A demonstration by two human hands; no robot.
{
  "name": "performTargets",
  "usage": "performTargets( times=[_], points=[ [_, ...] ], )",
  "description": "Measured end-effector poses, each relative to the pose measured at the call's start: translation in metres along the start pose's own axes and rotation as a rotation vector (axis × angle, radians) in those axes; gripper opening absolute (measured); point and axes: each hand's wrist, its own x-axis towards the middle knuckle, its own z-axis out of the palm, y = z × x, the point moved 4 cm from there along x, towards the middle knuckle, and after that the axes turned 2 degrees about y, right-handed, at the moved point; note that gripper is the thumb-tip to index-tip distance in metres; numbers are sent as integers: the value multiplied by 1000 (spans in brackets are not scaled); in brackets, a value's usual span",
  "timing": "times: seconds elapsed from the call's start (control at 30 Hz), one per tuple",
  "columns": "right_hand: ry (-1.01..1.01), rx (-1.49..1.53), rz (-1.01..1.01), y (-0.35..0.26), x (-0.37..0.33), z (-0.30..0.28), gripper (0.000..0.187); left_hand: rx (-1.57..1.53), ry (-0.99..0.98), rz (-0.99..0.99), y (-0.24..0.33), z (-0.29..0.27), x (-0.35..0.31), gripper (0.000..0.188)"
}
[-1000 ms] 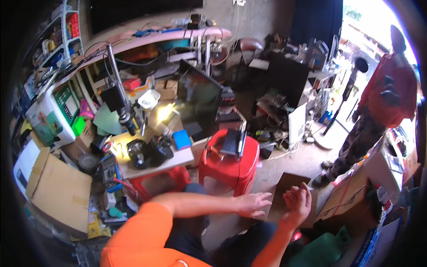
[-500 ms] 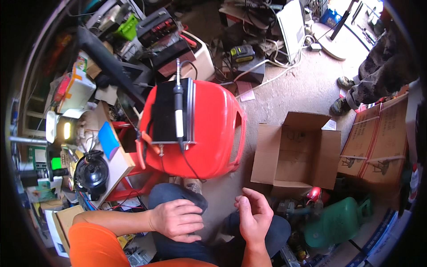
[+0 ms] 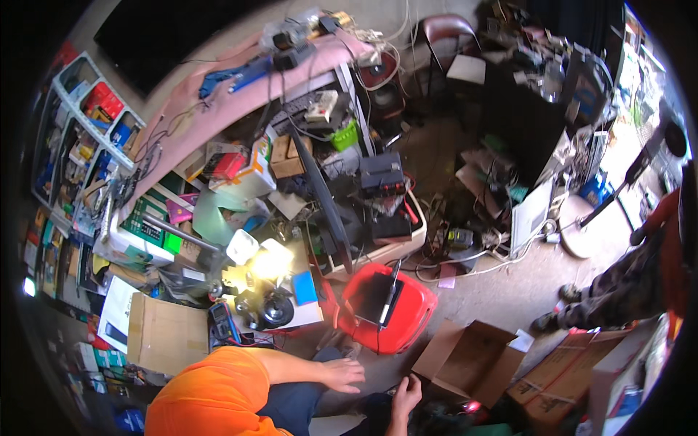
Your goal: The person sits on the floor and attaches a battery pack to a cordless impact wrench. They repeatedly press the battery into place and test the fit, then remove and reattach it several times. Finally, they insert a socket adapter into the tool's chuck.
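My left hand (image 3: 344, 374) rests palm down over my lap, its fingers stretched out and holding nothing. Beside it, my right hand (image 3: 407, 395) is raised above my right knee with loosely bent fingers and nothing visible in it. In front of both hands stands a red plastic stool (image 3: 411, 327). On its seat lies a flat black case (image 3: 372, 293), with a soldering iron (image 3: 390, 301) across it and its cord hanging toward me. An open cardboard box (image 3: 445, 347) is nearest to my right hand.
To the left, a bright lamp (image 3: 270, 261) shines over a cluttered bench with a blue multimeter (image 3: 222, 325). A dark monitor (image 3: 320, 192) leans behind it. Strapped cartons (image 3: 560, 370) lie at the right. A person (image 3: 618, 291) stands at the far right, near a round stand base (image 3: 579, 227).
The view has swung up and left, bringing in the bench, shelves and back wall. Both my hands stay over my lap, the stool and its things unmoved.
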Motion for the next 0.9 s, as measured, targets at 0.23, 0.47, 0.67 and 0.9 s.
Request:
performTargets(
  times=[0.23,0.47,0.67,0.9],
  points=[
    [-393,-397,-28,-94,15,-122,34,109,837,-140,9,-289,1,28],
    [-422,-743,-246,-231,119,-112,30,427,1310,-660,-168,-623,-20,76],
    [-486,-709,-573,-486,212,80,35,559,1464,-851,-257,-755,-6,110],
    [-351,-465,-1476,-843,204,365,42,513,1546,-753,-297,-757,-36,92]
  ],
)
